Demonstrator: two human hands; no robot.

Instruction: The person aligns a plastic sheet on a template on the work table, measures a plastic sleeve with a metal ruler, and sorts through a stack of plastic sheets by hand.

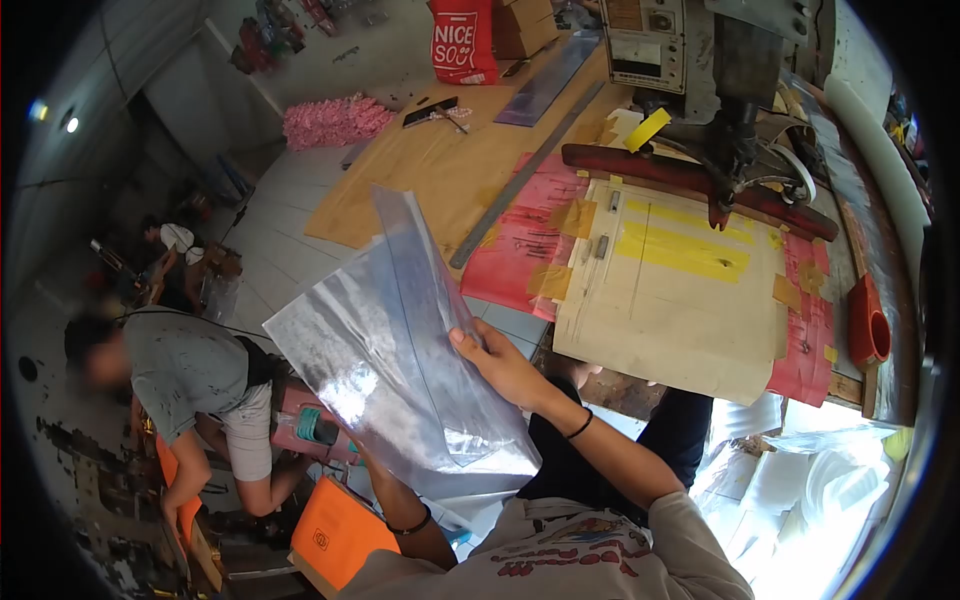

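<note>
A clear, shiny plastic sheet [340, 330] with a narrower bluish clear strip [415, 300] lying over it is held up in front of my body, left of the worktable. My right hand [500, 368] grips the right edge of the sheets, thumb on top. The left forearm [395, 500] reaches up under the lower left part of the sheets, and the left hand itself is hidden behind them. To the right, a cream board [680, 320] with yellow tape lies over red sheets [520, 240], beneath a machine head [745, 110] with a dark red bar [640, 172].
A metal ruler [530, 180], a phone [430, 111] and another clear strip [550, 78] lie on the wooden table [385, 180]. An orange package [335, 535] sits at lower left. Another person [200, 370] bends over further left. A red holder [868, 322] is at right.
</note>
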